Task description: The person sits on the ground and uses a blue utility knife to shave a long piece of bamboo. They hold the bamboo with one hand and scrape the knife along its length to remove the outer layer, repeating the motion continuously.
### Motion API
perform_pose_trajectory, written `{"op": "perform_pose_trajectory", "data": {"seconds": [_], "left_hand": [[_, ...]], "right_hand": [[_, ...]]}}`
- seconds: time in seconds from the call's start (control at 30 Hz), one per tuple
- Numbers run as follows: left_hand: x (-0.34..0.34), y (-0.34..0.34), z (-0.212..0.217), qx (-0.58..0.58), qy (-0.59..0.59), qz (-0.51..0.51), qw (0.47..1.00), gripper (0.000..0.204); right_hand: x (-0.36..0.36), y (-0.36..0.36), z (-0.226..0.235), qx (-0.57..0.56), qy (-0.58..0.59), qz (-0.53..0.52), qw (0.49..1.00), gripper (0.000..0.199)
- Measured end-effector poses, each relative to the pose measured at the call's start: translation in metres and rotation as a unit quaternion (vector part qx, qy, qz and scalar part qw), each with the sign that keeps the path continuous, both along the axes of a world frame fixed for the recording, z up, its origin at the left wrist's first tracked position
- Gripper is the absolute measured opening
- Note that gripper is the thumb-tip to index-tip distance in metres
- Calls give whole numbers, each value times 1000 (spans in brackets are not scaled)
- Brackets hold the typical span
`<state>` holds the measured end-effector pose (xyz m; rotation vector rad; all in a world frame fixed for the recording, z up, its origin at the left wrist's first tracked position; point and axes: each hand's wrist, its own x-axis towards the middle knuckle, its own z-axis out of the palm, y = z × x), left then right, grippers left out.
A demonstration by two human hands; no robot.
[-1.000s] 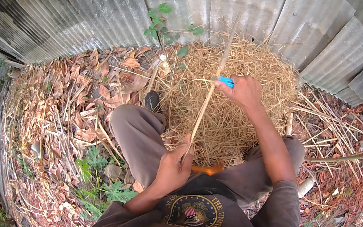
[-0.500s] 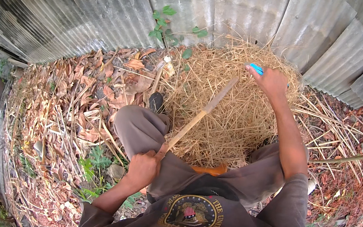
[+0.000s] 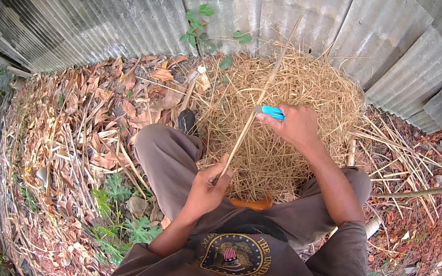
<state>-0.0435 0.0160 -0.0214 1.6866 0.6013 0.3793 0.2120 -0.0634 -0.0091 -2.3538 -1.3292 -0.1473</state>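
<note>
My left hand (image 3: 209,189) is closed round the lower end of a long, pale wooden strip (image 3: 244,133), perhaps bamboo, which slants up and away above the straw. My right hand (image 3: 299,126) grips a utility knife with a bright blue handle (image 3: 274,112). Its short grey blade (image 3: 258,109) lies against the strip about midway along, or very close to it; actual contact is hard to make out. The strip shows its narrow side and looks thin.
A heap of dry straw (image 3: 297,167) lies between my legs. Dry brown leaves (image 3: 110,126) cover the ground at the left, with loose stalks and a stick (image 3: 409,193) at the right. Corrugated metal sheets (image 3: 304,12) wall the far side. Something orange (image 3: 252,203) shows beneath me.
My right hand with the knife has come down and left to the strip. My left hand has shifted right and up a little, and the strip has turned from its broad face to its narrow side.
</note>
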Motion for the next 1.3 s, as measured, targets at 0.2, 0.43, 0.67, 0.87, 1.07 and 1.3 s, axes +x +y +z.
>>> {"op": "perform_pose_trajectory", "data": {"seconds": [0.2, 0.43, 0.67, 0.87, 1.07, 1.3], "left_hand": [[-7, -13, -6, 64, -1, -1, 998, 32], [-24, 9, 6, 390, 159, -40, 906, 38], [-56, 27, -18, 306, 110, -9, 946, 34], [-23, 7, -14, -22, 14, 11, 1000, 28], [3, -6, 15, -317, -18, 40, 947, 40], [20, -6, 23, -316, -43, 20, 947, 41]], "right_hand": [[30, 6, -9, -1, -57, -56, 997, 75], [82, 5, -26, -136, -120, -174, 968, 78], [60, -11, 0, -66, 55, -132, 988, 82], [-1, -2, -10, -21, 76, 35, 996, 72], [-43, -5, -4, -65, 81, 152, 983, 68], [-36, -2, -2, 34, -27, 124, 991, 72]]}}
